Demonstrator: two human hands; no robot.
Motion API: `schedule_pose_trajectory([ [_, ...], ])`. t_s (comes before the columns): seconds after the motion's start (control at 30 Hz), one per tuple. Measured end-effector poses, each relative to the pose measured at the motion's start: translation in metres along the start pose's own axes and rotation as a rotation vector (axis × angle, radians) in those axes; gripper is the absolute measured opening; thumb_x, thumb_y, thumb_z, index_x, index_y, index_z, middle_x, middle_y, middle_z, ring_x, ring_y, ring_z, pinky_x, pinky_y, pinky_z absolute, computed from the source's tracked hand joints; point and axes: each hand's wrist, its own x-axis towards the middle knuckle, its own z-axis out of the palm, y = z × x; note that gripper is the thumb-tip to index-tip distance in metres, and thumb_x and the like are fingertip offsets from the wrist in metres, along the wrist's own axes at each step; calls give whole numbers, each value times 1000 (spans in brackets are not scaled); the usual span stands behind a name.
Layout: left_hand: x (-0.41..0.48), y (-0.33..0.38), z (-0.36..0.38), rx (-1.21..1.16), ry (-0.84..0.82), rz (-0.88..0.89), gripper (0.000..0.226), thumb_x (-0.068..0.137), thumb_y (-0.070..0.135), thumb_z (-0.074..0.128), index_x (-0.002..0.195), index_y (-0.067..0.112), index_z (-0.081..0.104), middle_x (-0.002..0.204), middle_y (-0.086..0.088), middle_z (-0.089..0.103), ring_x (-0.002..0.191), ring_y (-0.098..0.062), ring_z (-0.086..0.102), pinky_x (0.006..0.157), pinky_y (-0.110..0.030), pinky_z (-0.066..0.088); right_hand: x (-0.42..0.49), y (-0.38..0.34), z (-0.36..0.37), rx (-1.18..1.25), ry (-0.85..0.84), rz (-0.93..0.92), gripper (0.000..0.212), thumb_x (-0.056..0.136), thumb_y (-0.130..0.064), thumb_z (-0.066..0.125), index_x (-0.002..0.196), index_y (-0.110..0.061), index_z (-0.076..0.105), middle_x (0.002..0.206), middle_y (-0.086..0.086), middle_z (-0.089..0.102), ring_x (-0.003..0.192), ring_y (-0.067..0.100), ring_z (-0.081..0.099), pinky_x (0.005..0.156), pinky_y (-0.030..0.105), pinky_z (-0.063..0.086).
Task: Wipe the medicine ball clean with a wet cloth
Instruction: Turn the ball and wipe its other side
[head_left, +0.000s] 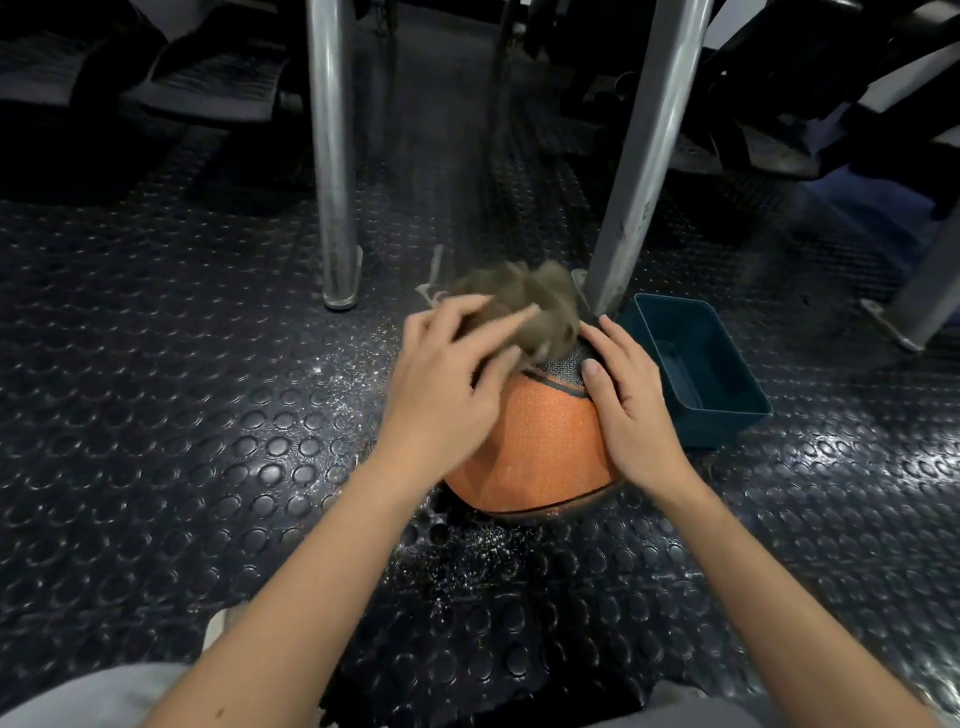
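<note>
While flat right hand (631, 410) braces the medicine ball (540, 441), left hand (441, 395) grips cloth (524, 301) atop it.

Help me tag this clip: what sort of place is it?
Probably a gym: a studded rubber floor, steel legs of equipment, and a medicine ball being wiped with a cloth.

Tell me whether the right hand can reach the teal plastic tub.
Probably yes: the right hand rests on the orange medicine ball, and the teal plastic tub sits just beside it, nothing between.

Left hand (447, 384) wiping ball (540, 447), cloth (524, 306)
</note>
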Motion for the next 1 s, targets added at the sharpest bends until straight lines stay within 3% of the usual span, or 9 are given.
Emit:
schedule_pose_trajectory([
  [0.1,-1,-28,1,120,-186,-256,34,98,31,46,130,36,54,126,4,45,116,-18,31,95,-28,25,-1,-1,0,1,-9,12,32,93,-46,32,123,-60,32,148,-17,29,139,8,20,115,47,16],
  [0.23,6,-46,-13,76,-27,-500,33,98,25,45,129,24,57,114,1,48,117,-25,35,93,-29,25,-2,-1,1,-16,10,7,33,94,-47,31,124,-59,31,150,-14,29,140,8,19,115,49,16],
  [0.33,9,-14,-10,-75,84,-247,31,95,22,53,124,32,57,112,6,47,110,-15,35,91,-17,22,-1,-2,0,-19,-3,18,32,93,-51,31,124,-60,32,149,-18,29,139,8,19,114,50,16],
  [0.43,1,6,2,-26,-29,54,35,92,26,56,123,42,54,115,13,44,104,-4,27,93,-11,21,-2,1,-1,-26,17,16,35,90,-58,24,124,-58,33,146,-22,30,137,7,22,113,51,19],
  [0.53,0,-12,9,56,-138,-83,33,94,27,54,123,43,57,122,10,45,111,-8,28,96,-22,22,-2,0,0,-35,13,0,36,90,-58,20,123,-61,31,144,-25,27,137,8,22,112,52,19],
  [0.7,5,-36,-11,46,-15,-441,30,97,21,49,125,25,60,123,-3,51,117,-20,36,92,-16,17,-5,2,1,-37,38,-27,35,90,-58,21,124,-61,31,143,-25,27,137,9,22,112,52,18],
  [0.77,8,-20,-14,-3,67,-343,30,96,20,51,123,28,60,122,2,49,112,-14,32,91,-13,17,-4,2,0,-25,33,-20,35,89,-58,22,123,-62,31,143,-25,27,136,6,21,113,49,17],
  [0.9,9,9,-5,16,52,139,30,91,27,52,118,38,60,118,6,49,105,-8,30,96,-11,23,0,3,1,-18,33,0,33,88,-58,22,121,-62,29,143,-24,27,135,4,20,114,48,17],
  [1.0,3,-7,6,45,-131,0,30,95,26,51,120,40,61,122,8,46,103,-4,24,92,-18,24,2,3,0,-21,18,10,32,90,-57,23,121,-63,27,144,-24,27,138,10,19,113,52,17],
])
